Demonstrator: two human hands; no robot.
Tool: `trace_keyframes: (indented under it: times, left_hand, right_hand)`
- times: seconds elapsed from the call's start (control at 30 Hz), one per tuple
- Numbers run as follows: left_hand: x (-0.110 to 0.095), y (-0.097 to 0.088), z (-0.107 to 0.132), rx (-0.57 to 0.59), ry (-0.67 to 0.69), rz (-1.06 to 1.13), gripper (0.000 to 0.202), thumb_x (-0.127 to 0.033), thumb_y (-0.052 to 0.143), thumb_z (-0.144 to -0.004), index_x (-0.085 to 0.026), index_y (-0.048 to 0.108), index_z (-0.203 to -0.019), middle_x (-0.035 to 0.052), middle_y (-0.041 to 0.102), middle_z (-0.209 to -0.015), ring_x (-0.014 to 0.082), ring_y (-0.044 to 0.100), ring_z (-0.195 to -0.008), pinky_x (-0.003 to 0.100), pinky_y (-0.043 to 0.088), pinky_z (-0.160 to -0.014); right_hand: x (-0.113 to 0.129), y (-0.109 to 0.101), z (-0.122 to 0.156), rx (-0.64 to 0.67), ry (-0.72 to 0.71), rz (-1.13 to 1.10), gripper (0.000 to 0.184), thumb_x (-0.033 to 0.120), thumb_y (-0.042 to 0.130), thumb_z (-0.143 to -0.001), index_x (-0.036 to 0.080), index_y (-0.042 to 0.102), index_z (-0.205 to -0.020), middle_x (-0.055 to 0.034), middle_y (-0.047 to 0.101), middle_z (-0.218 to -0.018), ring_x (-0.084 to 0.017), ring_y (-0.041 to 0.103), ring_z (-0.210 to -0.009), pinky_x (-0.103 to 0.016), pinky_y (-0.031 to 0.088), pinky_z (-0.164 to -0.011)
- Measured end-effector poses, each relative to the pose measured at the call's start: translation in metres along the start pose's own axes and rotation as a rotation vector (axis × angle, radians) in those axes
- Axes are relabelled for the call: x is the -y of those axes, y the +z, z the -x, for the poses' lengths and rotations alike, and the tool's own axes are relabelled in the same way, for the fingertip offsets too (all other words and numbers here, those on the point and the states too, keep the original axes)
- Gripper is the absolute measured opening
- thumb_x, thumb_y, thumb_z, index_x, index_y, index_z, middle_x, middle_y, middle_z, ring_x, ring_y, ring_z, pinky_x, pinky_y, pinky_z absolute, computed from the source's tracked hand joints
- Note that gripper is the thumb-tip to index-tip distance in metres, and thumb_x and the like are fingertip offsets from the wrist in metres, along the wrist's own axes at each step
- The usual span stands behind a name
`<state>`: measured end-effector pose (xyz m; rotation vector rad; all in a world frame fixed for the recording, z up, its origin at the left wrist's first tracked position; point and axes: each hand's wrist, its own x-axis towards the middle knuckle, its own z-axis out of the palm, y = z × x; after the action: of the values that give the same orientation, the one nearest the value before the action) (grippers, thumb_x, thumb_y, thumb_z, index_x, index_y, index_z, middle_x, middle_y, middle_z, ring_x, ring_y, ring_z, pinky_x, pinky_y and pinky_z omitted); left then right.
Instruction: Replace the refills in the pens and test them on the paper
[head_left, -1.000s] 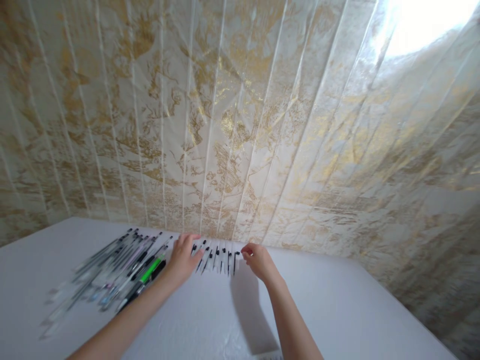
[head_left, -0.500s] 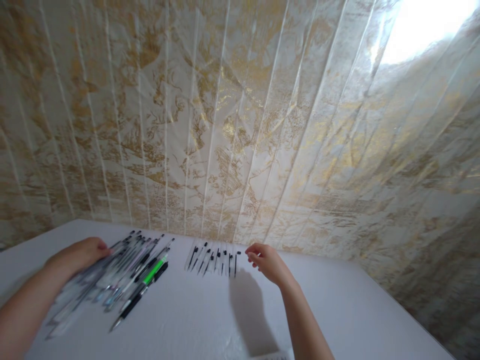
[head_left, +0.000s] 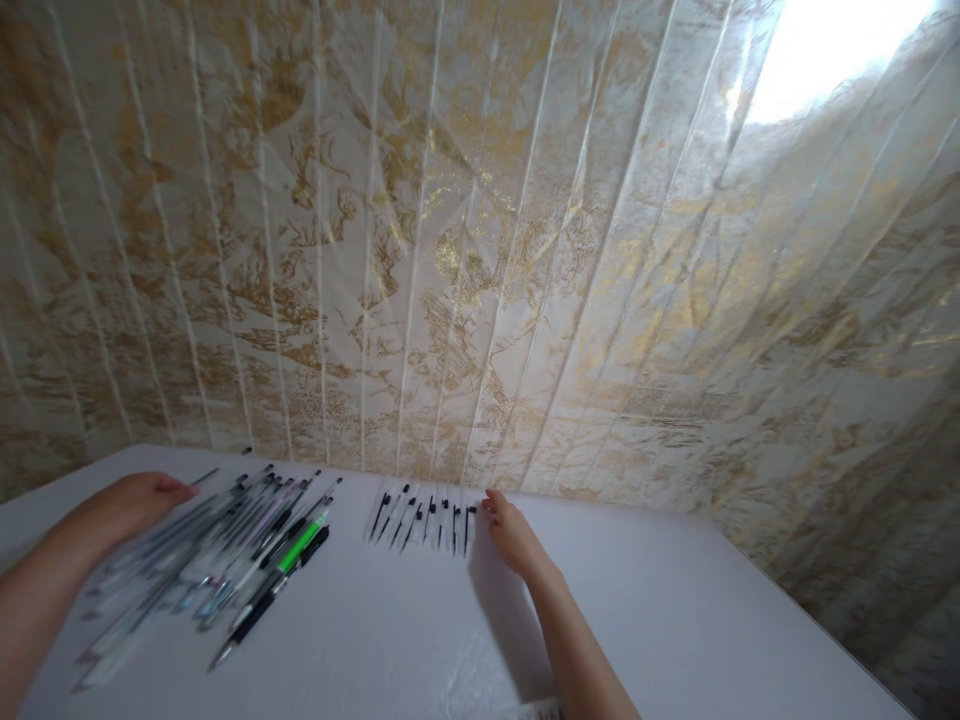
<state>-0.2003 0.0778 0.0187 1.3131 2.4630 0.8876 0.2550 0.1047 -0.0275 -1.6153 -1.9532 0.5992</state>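
Note:
A spread pile of pens [head_left: 217,555] lies on the left of the white table [head_left: 675,610], with a green-barrelled pen [head_left: 296,548] on its right side. My left hand [head_left: 131,503] rests on the pile's far left edge, fingers together and curled over the pens, blurred by motion. A neat row of several clear pens with black caps [head_left: 424,515] lies near the wall. My right hand [head_left: 510,530] touches the right end of that row, fingers bent down onto the table.
A wall with cream and gold patterned panelling [head_left: 480,250] rises directly behind the table. Bright light glares at the top right. A bit of white printed paper [head_left: 536,710] shows at the bottom edge beside my right forearm.
My left hand has gone from the middle row to the far left side of the pen pile. My right hand has stayed at the row's right end, dropping slightly.

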Motion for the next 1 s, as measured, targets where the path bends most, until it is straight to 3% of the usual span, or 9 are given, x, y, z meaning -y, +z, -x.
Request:
trace_keyframes:
  times: [0.1, 0.27, 0.47, 0.6, 0.7, 0.73, 0.83, 0.9, 1.0]
  left_hand:
    - [-0.008, -0.008, -0.012, 0.137, -0.025, 0.019, 0.015, -0.019, 0.059, -0.077, -0.009, 0.063, -0.066, -0.0007, 0.061, -0.049, 0.0174, 0.057, -0.059, 0.019, 0.036, -0.057]
    - [-0.019, -0.004, -0.017, 0.158, 0.054, 0.063, 0.015, -0.024, 0.055, -0.081, -0.012, 0.061, -0.078, -0.0023, 0.062, -0.058, 0.0172, 0.056, -0.069, 0.019, 0.034, -0.063]
    - [-0.05, -0.001, 0.009, 0.176, 0.239, 0.154, 0.017, -0.032, 0.055, -0.077, -0.015, 0.059, -0.077, -0.0025, 0.062, -0.062, 0.0178, 0.054, -0.07, 0.021, 0.035, -0.064]
    - [-0.087, 0.014, 0.044, 0.173, 0.408, 0.29, 0.019, -0.037, 0.057, -0.071, -0.018, 0.056, -0.07, -0.0018, 0.057, -0.059, 0.0181, 0.051, -0.063, 0.025, 0.035, -0.062]
    - [-0.117, 0.04, 0.083, 0.264, 0.498, 0.402, 0.026, -0.046, 0.05, -0.075, -0.021, 0.053, -0.069, -0.004, 0.051, -0.058, 0.0152, 0.048, -0.057, 0.024, 0.036, -0.057]
    - [-0.126, 0.05, 0.099, 0.335, 0.507, 0.529, 0.027, -0.047, 0.05, -0.076, -0.021, 0.051, -0.068, -0.004, 0.05, -0.058, 0.0142, 0.045, -0.055, 0.024, 0.036, -0.054]
    - [-0.15, 0.079, 0.155, 0.616, 0.476, 0.826, 0.031, -0.051, 0.049, -0.078, -0.021, 0.05, -0.073, -0.0041, 0.05, -0.061, 0.0111, 0.04, -0.049, 0.023, 0.033, -0.049]
    - [-0.159, 0.094, 0.188, 0.732, 0.409, 0.977, 0.034, -0.054, 0.052, -0.077, -0.02, 0.053, -0.079, -0.005, 0.046, -0.06, 0.0105, 0.039, -0.05, 0.021, 0.031, -0.047]
    - [-0.163, 0.107, 0.218, 0.726, 0.2, 1.181, 0.04, -0.055, 0.062, -0.07, -0.021, 0.057, -0.093, -0.0047, 0.047, -0.062, 0.011, 0.042, -0.054, 0.02, 0.031, -0.047]
  right_hand:
    - [-0.003, 0.004, -0.001, 0.005, -0.01, 0.006, 0.059, -0.004, 0.035, -0.071, 0.012, 0.044, -0.127, -0.0136, 0.063, -0.119, -0.018, 0.057, -0.11, -0.031, 0.04, -0.092]
    - [0.001, -0.001, 0.0, 0.007, -0.027, 0.029, 0.052, 0.0, 0.037, -0.073, 0.013, 0.049, -0.122, -0.011, 0.067, -0.111, -0.019, 0.06, -0.105, -0.03, 0.041, -0.089]
    - [0.006, -0.002, 0.003, -0.003, -0.03, 0.042, 0.049, 0.001, 0.04, -0.073, 0.016, 0.053, -0.118, -0.0074, 0.071, -0.104, -0.019, 0.061, -0.1, -0.029, 0.041, -0.088]
    - [0.009, -0.007, 0.004, -0.022, -0.013, 0.021, 0.047, 0.001, 0.04, -0.075, 0.015, 0.055, -0.117, -0.0086, 0.071, -0.102, -0.02, 0.061, -0.1, -0.031, 0.041, -0.087]
    - [0.024, -0.015, 0.007, -0.039, -0.025, -0.014, 0.037, 0.009, 0.04, -0.082, 0.014, 0.057, -0.115, -0.0108, 0.07, -0.102, -0.019, 0.062, -0.097, -0.032, 0.042, -0.085]
    - [0.033, -0.018, 0.009, -0.028, -0.05, -0.067, 0.033, 0.015, 0.042, -0.085, 0.014, 0.058, -0.113, -0.0106, 0.07, -0.101, -0.019, 0.062, -0.096, -0.031, 0.043, -0.084]
    - [0.066, -0.023, 0.019, 0.096, -0.18, -0.467, 0.033, 0.039, 0.046, -0.088, 0.015, 0.062, -0.106, -0.0087, 0.07, -0.096, -0.019, 0.062, -0.093, -0.03, 0.045, -0.079]
    - [0.089, -0.019, 0.027, 0.176, -0.224, -0.741, 0.041, 0.051, 0.046, -0.087, 0.015, 0.064, -0.097, -0.0065, 0.069, -0.085, -0.017, 0.063, -0.078, -0.028, 0.047, -0.068]
    - [0.112, -0.005, 0.038, 0.192, -0.174, -0.954, 0.044, 0.059, 0.048, -0.082, 0.016, 0.057, -0.077, -0.003, 0.065, -0.068, -0.012, 0.054, -0.052, -0.024, 0.042, -0.051]
